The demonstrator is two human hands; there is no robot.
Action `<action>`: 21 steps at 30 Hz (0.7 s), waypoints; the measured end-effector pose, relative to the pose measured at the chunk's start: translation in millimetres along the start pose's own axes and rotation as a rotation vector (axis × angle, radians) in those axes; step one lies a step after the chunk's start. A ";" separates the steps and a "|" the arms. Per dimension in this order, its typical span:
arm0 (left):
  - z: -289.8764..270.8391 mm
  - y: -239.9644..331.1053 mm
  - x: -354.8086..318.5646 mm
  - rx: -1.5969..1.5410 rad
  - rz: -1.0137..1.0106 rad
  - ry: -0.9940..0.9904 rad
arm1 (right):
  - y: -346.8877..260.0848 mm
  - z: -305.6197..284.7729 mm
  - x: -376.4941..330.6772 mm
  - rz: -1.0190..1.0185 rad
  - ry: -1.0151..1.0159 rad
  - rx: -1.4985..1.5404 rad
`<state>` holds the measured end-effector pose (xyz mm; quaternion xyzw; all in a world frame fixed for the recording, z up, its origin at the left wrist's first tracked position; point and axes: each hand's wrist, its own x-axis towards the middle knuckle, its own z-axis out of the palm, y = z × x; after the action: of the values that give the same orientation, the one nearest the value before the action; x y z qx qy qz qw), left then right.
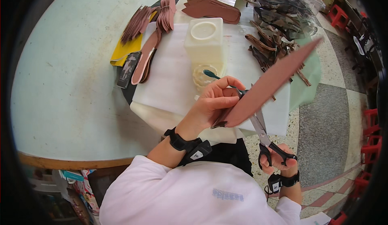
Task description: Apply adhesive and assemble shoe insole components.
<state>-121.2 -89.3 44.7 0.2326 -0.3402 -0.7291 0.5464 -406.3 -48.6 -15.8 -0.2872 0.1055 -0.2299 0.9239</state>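
Scissors [264,138] with black handles are gripped by the right hand [279,158], fingers closed through the loops, off the worktop's [60,91] near edge. A brown insole piece [268,85] is pinched in the left hand [216,99], blades meeting its lower edge.

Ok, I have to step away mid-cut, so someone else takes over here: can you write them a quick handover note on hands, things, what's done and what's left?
Left hand: holds the brown insole up over the table edge.
Right hand: in the scissors handles, blades at the insole's lower end near the left hand's fingers.
On the table: white sheet, plastic jar, stacked insoles, a clear bin with scraps spilling beside it.
Done: cannot tell how far this cut has got.
Left: by the look of it, finishing this insole's trim.
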 end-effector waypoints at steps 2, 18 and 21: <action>-0.1 -3.5 -0.1 0.032 -0.023 -0.023 | 5.8 -5.5 -2.4 0.004 -0.002 0.000; -2.5 6.1 -0.6 0.283 -0.234 -0.318 | 13.0 -0.1 -1.3 -0.093 -0.094 -0.345; -13.0 3.1 -3.3 0.271 -0.306 -0.327 | 51.5 -29.1 -38.3 -0.131 0.562 -0.293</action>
<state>-109.0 -89.8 38.4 0.2314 -0.4797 -0.7788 0.3314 -430.5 -6.5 -66.9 -0.3489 0.3696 -0.3414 0.7906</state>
